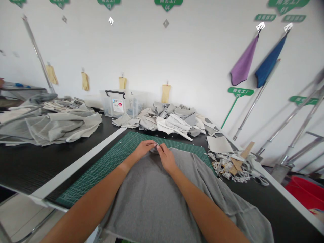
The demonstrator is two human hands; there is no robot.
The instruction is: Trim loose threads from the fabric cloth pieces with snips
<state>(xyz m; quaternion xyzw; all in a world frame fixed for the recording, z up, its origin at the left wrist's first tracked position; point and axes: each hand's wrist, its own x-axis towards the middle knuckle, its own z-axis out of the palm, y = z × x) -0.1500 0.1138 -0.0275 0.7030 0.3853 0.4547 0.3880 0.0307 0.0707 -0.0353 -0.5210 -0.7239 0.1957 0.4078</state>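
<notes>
The left hand [146, 147] and the right hand [166, 157] met almost fingertip to fingertip at the far part of the grey cloth [154, 199], both pinching a small bunched fold with hardly any gap between them; just how the fabric sat under each thumb could not be told. So narrow a grip suited close work, and doing it well seemed to call for light, even pressure from both sides, so the fold would neither twist nor stretch. From the pinch, the grey cloth spread back toward the person beneath both forearms and trailed off to the right over the black table [278, 202]. Its weight could well have dragged on the fold, so some slack near the fingertips was worth having, and the forearms were best held lightly above the fabric. Under it lay the green cutting mat [101, 168], its grid exposed on the left, a handy straight reference for the eye. To the right, a heap of shredded scraps [235, 167] sat near the cloth's side, where a careless sweep might have picked up lint. Beyond the mat, a pile of fabric pieces [174, 121] and a clear plastic bin [111, 103] stood well apart from the hands, leaving them working room.
</notes>
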